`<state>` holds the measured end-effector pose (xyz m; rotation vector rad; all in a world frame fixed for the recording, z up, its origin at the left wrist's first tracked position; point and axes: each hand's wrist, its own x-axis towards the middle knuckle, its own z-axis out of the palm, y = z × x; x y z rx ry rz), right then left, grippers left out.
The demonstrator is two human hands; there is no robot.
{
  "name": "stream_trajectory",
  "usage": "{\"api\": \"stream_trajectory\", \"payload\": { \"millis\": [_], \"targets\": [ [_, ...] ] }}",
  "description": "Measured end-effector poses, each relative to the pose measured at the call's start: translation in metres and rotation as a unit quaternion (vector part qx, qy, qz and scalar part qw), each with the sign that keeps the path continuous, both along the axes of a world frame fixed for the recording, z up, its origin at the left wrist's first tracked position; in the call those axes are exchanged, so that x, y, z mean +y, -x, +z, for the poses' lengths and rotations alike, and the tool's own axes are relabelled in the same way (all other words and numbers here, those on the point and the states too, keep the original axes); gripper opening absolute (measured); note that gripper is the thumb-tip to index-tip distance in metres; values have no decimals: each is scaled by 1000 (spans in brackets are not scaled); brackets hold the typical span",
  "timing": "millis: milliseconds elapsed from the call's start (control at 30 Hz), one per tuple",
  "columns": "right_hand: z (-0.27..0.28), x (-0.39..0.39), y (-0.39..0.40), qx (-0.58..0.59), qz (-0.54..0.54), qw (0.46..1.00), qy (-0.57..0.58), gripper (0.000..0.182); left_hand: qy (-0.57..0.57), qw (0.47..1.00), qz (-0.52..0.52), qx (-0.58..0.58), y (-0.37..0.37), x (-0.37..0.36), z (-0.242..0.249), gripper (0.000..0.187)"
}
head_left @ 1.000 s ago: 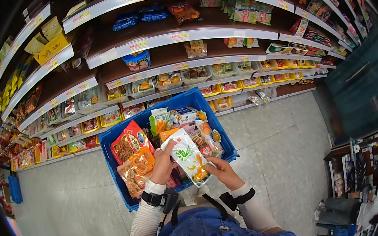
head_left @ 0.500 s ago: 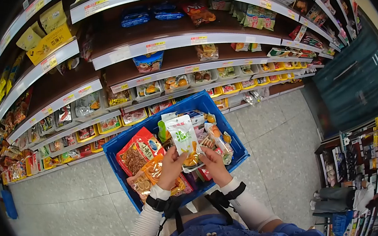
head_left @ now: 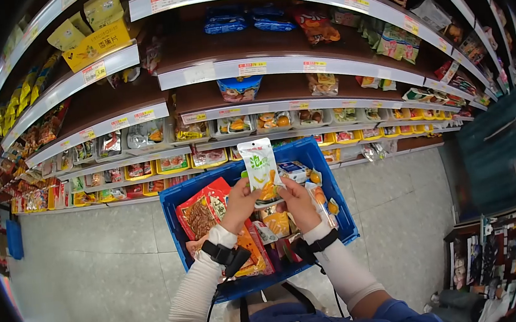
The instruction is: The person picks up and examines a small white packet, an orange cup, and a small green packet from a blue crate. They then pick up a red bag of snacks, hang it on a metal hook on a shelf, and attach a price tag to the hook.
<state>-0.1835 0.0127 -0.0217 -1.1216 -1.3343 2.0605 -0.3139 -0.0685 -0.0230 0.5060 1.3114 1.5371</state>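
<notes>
Both hands hold a white snack pouch (head_left: 260, 164) with green characters and a picture of yellow food. My left hand (head_left: 240, 203) pinches its lower left edge, and my right hand (head_left: 297, 202) grips the lower right edge. The pouch is upright above a blue plastic crate (head_left: 172, 209), its top reaching past the far rim. Inside the crate are a red snack bag (head_left: 204, 211) on the left, an orange bag (head_left: 256, 255) near my left wrist, a small yellow packet (head_left: 276, 223) between my wrists, and a long clear pack (head_left: 321, 201) at the right.
Store shelves (head_left: 212, 72) with price strips curve across the front. A blue tub (head_left: 240, 89), blue packets (head_left: 224, 22) and trays of snacks stand on them. Grey tiled floor (head_left: 393, 210) surrounds the crate. Another rack (head_left: 496, 250) stands at the right.
The white pouch has moved up and away from me, held in both hands. My view has shifted, so the crate and shelves sit further right. The person at the lower right is less visible.
</notes>
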Motion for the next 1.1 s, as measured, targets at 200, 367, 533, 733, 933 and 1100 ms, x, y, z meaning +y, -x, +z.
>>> {"api": "stream_trajectory", "payload": {
  "millis": [200, 367, 533, 733, 933, 1100],
  "targets": [
    [-28, 45, 45, 17, 45, 999, 25, 33, 79, 991, 85, -60, 29, 36, -20, 33],
    [-37, 77, 89, 20, 56, 996, 70, 38, 99, 986, 115, -71, 60, 66, -39, 30],
    [-57, 107, 127, 4, 63, 995, 73, 42, 130, 981, 122, -74, 87, 88, -46, 27],
    [-73, 134, 159, 17, 74, 995, 61, 42, 84, 973, 160, -146, 117, 112, -60, 26],
    [-82, 154, 175, 76, 68, 992, 78, 43, 51, 960, 205, -183, 133, 129, -78, 34],
    [-85, 146, 177, 99, 52, 993, 35, 46, 39, 952, 234, -192, 133, 130, -76, 45]
  ]
}}
